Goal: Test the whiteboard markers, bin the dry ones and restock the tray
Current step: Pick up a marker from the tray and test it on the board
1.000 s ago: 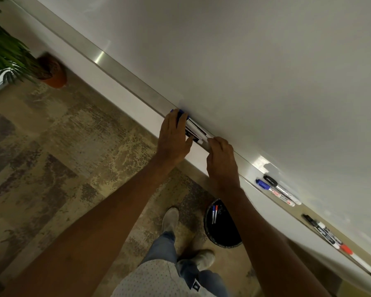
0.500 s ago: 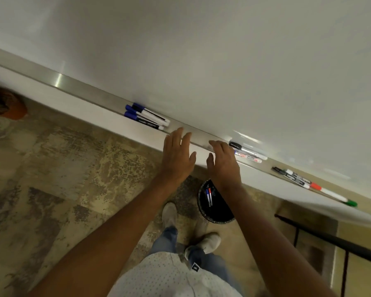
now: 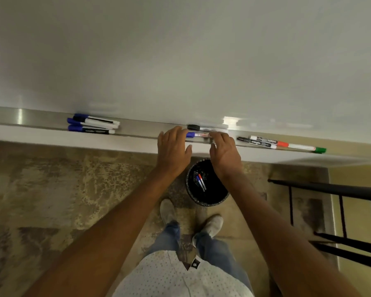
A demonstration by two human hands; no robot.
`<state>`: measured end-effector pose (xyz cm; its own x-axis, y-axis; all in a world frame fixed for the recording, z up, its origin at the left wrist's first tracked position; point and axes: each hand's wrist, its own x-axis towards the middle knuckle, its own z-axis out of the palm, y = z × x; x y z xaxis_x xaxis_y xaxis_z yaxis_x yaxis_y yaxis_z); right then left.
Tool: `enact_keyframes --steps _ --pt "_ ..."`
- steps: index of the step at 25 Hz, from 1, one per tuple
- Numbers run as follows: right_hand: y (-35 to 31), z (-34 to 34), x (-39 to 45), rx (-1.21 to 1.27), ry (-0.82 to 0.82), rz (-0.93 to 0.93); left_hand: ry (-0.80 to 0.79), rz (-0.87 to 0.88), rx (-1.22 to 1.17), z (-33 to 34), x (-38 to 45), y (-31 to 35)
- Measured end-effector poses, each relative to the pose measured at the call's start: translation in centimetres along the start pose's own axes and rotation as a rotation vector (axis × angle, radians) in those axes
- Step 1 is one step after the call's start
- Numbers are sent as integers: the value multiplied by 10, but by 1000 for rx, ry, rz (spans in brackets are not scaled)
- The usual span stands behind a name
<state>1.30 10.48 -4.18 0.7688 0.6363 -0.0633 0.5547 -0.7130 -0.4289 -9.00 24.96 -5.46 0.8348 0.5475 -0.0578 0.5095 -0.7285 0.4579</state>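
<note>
On the tray (image 3: 137,130), both hands at blue-capped marker (image 3: 198,135).

Metal tray (image 3: 146,127) running along the foot of the whiteboard, carrying three blue-capped markers (image 3: 92,125) bunched side by side at left, a black-capped marker (image 3: 206,127) and a blue-capped marker (image 3: 196,135) near the middle, and further right a black marker (image 3: 256,142), a red-capped marker (image 3: 268,140) and a green-capped marker (image 3: 306,147). Below, mottled floor (image 3: 58,185) bearing a black bin (image 3: 210,198).
</note>
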Motion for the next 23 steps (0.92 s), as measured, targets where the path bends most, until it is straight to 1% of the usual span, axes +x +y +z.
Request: enact_keyframes --steps 4,7,12,16,19,21,23 --pt "12 7 12 -37 39 -39 -4 -32 39 2 18 6" --pt "15 11 23 -76 53 -43 -49 -37 99 4 28 7" --pt "21 14 27 -148 55 -29 -128 -57 125 3 35 12" --pt "21 13 28 -192 75 -54 -158 -87 99 -2 37 18" --pt "22 8 22 -214 116 -70 -144 -75 70 -6 35 23" --pt "22 2 13 -190 138 -56 -124 -83 33 -10 31 29" --pt "23 -8 1 -125 148 -14 -110 -103 -64 -14 27 38"
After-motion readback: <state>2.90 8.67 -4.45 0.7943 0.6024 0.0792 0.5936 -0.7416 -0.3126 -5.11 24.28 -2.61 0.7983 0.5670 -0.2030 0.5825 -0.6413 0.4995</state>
